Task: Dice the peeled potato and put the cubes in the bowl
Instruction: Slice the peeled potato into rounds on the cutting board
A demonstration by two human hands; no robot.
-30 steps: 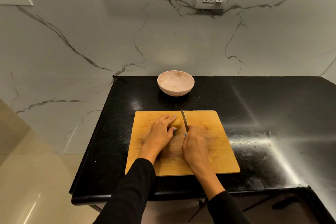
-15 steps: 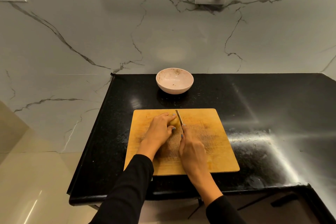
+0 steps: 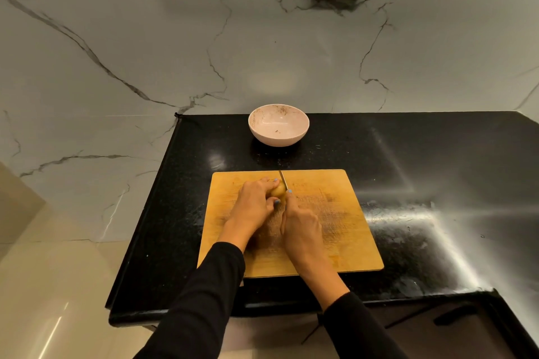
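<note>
- Two hands work on the cutting board (image 3: pixel 335 242): left hand (image 3: pixel 252 207) curls over the potato (image 3: pixel 278 191); right hand (image 3: pixel 300 224) grips the knife (image 3: pixel 282 178).
- Round potato may roll, sending the blade toward fingertips (image 3: pixel 275 181).
- Bowl (image 3: pixel 278 125) holds no cubes.

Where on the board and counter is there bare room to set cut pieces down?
Free: the cutting board right of the right hand, and the black counter right of the bowl. Crowded: the board's far left, where the left hand holds the potato beside the knife.

No readable text, no labels, no brands, no numbers anywhere in view
</note>
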